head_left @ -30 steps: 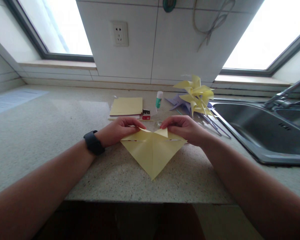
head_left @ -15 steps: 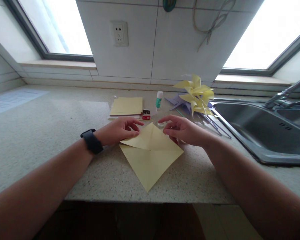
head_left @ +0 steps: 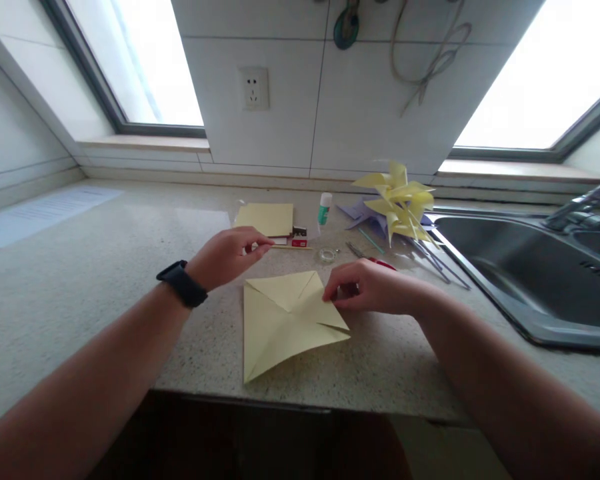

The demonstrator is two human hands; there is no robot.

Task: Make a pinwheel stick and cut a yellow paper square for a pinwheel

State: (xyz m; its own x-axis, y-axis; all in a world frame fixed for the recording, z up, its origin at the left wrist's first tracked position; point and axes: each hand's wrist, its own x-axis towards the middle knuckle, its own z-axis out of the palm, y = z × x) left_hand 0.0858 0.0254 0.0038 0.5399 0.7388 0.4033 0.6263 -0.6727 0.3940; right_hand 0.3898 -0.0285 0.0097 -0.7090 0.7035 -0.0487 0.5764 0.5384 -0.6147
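A square sheet of pale yellow paper point(head_left: 285, 327), slit inward from its corners, lies on the counter with its right side slightly lifted. My right hand point(head_left: 367, 287) is closed at the paper's upper right edge, thumb and finger pinching it. Beyond the paper, my left hand point(head_left: 235, 253), below a dark wrist watch point(head_left: 183, 283), has its fingertips together on a thin wooden stick point(head_left: 295, 248). The stick's left part is hidden by that hand.
Behind are a yellow paper stack point(head_left: 265, 218), small red box point(head_left: 299, 243), glue stick point(head_left: 324, 208), tape roll point(head_left: 327, 255) and red-handled scissors point(head_left: 380, 263). Yellow pinwheels point(head_left: 397, 193) lie at right beside the sink point(head_left: 510, 267).
The paper has turned from a diamond to a roughly square position. My left hand has left its edge and reached the stick. My right hand has closed on the paper.
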